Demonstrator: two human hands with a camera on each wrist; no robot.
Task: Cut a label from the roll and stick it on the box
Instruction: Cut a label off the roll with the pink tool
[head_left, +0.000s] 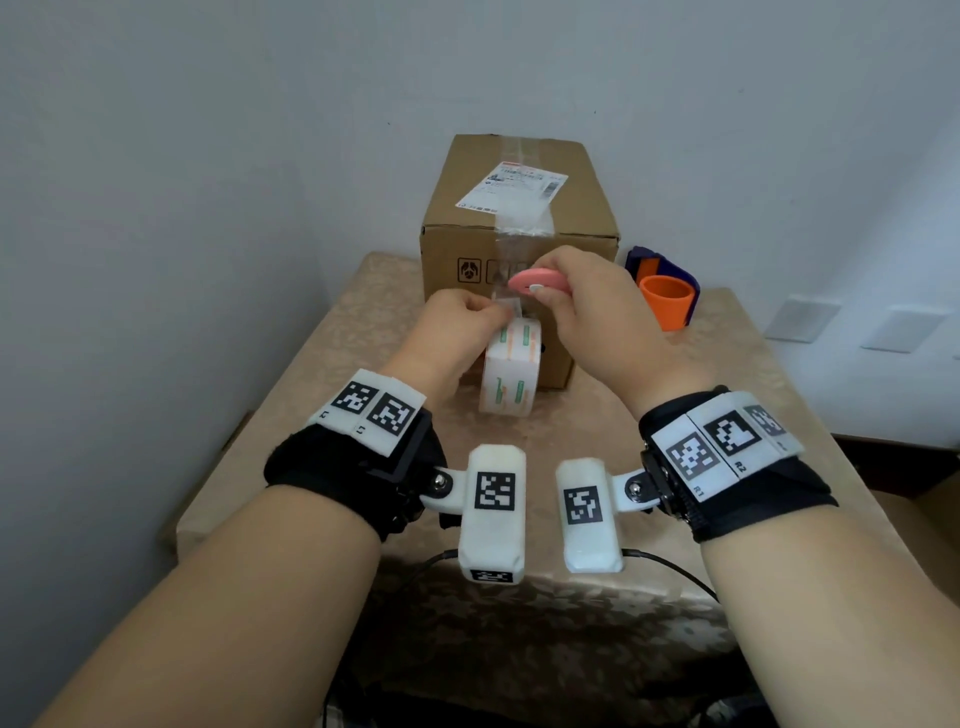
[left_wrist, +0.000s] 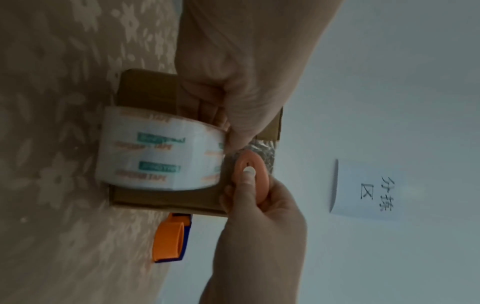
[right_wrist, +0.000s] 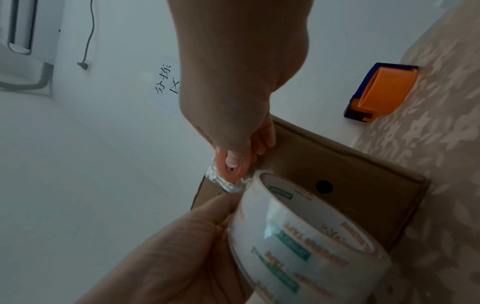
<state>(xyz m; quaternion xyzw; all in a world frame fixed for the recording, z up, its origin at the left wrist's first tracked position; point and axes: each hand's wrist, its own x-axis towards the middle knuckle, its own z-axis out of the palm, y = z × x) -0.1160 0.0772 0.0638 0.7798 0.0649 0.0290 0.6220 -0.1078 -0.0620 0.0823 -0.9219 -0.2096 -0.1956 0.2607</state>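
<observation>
A white roll printed in green and orange stands on edge on the table, just in front of the brown cardboard box. My left hand pinches the clear free end pulled up from the roll. My right hand grips a small pink oval cutter, thumb on top, its tip at the pulled-up strip. The cutter lies against the crinkled strip above the roll. The box top bears a white shipping label.
An orange and blue tape dispenser stands to the right of the box, near the wall. The table wears a beige flowered cloth. A paper sign with writing hangs on the wall behind.
</observation>
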